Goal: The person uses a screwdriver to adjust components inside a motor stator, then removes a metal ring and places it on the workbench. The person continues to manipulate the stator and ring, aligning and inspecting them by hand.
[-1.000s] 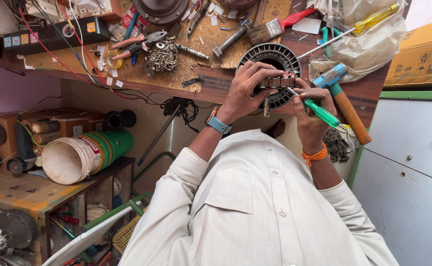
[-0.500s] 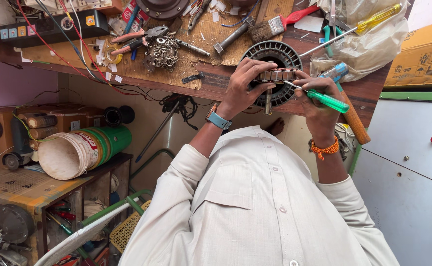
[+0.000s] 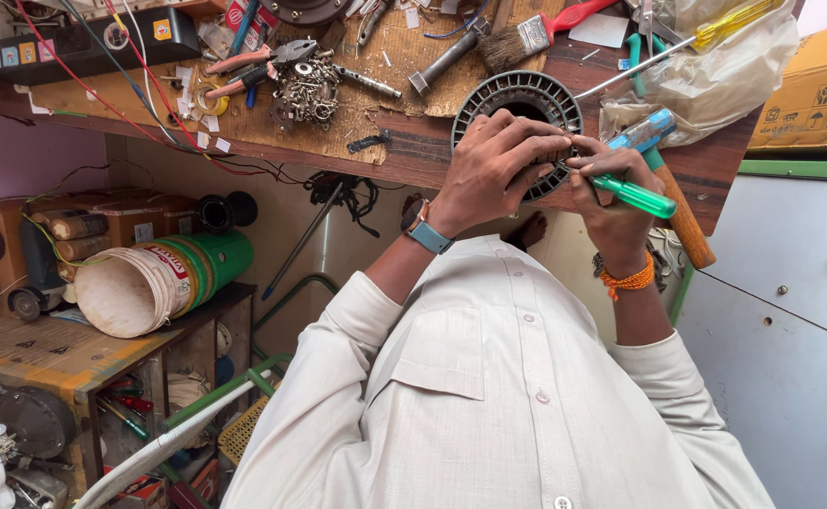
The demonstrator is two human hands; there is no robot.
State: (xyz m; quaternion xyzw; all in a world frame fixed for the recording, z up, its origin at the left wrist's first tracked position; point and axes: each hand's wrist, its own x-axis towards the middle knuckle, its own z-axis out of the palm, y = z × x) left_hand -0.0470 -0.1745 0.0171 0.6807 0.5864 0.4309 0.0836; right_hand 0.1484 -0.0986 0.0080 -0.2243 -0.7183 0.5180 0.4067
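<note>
My left hand (image 3: 498, 170) grips the round ribbed motor part (image 3: 519, 104) from its near side, fingers curled over the rim, and my right hand (image 3: 611, 193) is closed around a green-handled screwdriver (image 3: 632, 196) whose tip goes into the part under my left fingers. The part rests at the edge of the wooden workbench (image 3: 404, 155), just in front of my chest. I judge the work is in the middle: the part is apart from any housing, the tool is engaged, but I cannot tell which pieces are already loosened or fitted. Loose screws (image 3: 308, 90) and pliers (image 3: 261, 58) lie unused to the left. At the far right stands a brown cardboard box (image 3: 814, 90) with black handling symbols, and at the lower left a white bucket (image 3: 145, 283) with a green band and red label lies on its side
</note>
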